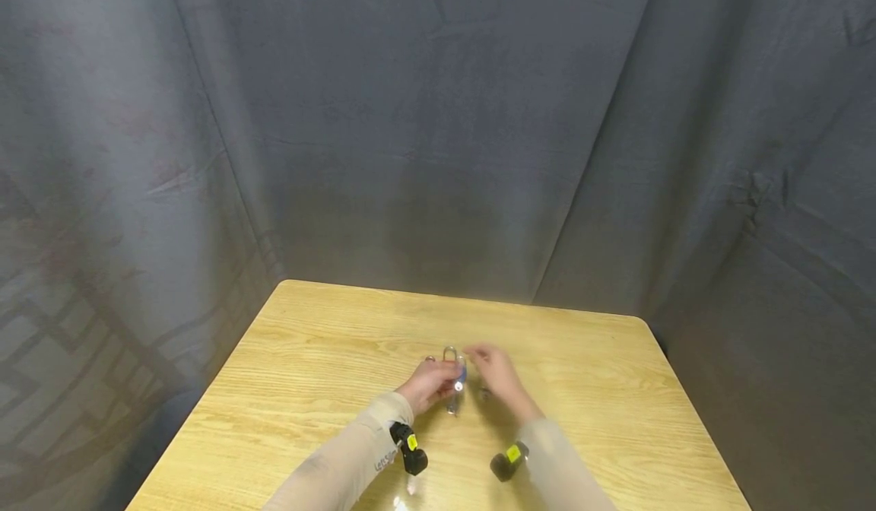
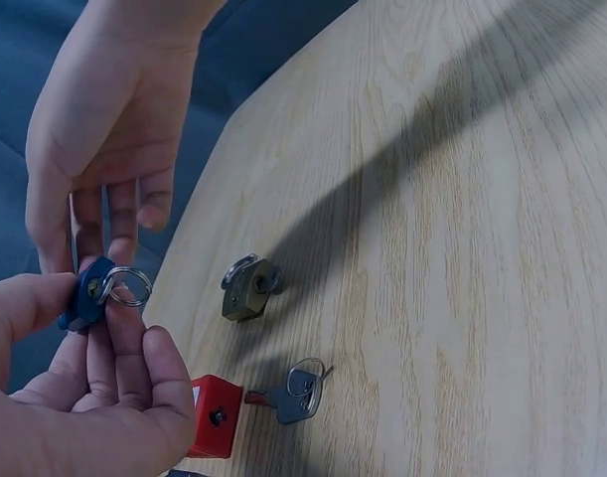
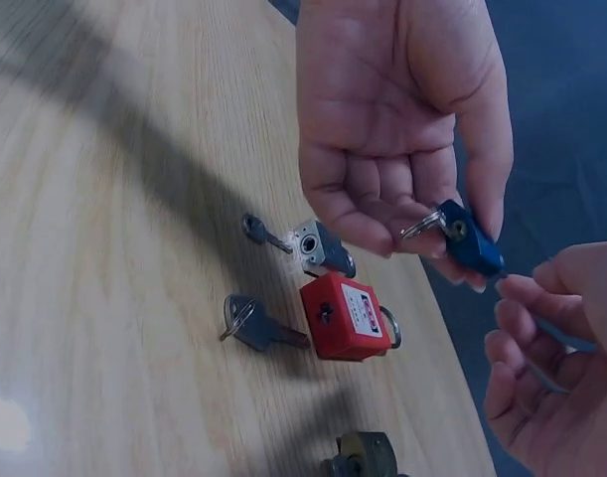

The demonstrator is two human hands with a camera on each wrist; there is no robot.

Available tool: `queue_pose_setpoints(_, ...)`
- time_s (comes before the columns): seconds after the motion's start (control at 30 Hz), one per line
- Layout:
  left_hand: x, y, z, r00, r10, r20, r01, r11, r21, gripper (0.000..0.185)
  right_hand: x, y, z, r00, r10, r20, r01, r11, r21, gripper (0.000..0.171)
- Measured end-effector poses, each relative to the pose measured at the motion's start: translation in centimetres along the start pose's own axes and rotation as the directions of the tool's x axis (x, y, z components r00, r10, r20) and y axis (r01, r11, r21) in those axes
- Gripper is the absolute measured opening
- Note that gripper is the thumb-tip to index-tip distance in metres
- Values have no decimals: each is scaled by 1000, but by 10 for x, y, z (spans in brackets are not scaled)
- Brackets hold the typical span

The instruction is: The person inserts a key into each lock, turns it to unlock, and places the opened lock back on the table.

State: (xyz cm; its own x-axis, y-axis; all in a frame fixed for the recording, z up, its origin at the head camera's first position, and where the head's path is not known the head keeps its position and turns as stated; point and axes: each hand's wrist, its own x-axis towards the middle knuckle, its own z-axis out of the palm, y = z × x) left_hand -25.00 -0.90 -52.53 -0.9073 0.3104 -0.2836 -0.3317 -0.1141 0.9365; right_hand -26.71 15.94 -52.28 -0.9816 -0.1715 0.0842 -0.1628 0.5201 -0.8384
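Observation:
My left hand (image 1: 433, 383) holds a small blue padlock (image 3: 470, 238) between thumb and fingers, above the table. A key ring (image 2: 130, 287) hangs at its keyhole face. Close to the padlock's far end is my right hand (image 1: 496, 372), fingers loosely bent and blurred in the head view; whether the fingertips touch the padlock is unclear. Below the hands stands a red padlock (image 3: 345, 316) with a white label. A dark-headed key with a ring (image 3: 251, 325) lies in front of it.
A silver padlock (image 3: 325, 246) is beside the red one, with a small key (image 3: 265, 233) at its front. On the other side stands a brass padlock (image 2: 245, 295). All rest on the wooden table (image 1: 328, 344), with grey curtains (image 1: 424, 153) behind.

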Motion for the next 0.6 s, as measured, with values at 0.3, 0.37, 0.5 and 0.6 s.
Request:
queue_pose_setpoints(0.3,-1,-2,0,999,-41,16,41,999,-12,29,4,-5,5,998,-14,62,13,1000,21,24)
queue_pose_setpoints(0.37,-1,-3,-1,999,-49,16,49,999,-11,31,4,-5,5,998,-20,61,19,1000,17,23)
queue_pose_setpoints(0.5,-1,-5,-1,999,-51,20,51,999,3,35,4,-7,6,998,-14,64,13,1000,19,22)
queue_pose_setpoints(0.6,-1,-7,-2,999,-47,21,46,999,14,36,4,-8,6,998,-3,67,2,1000,20,22)
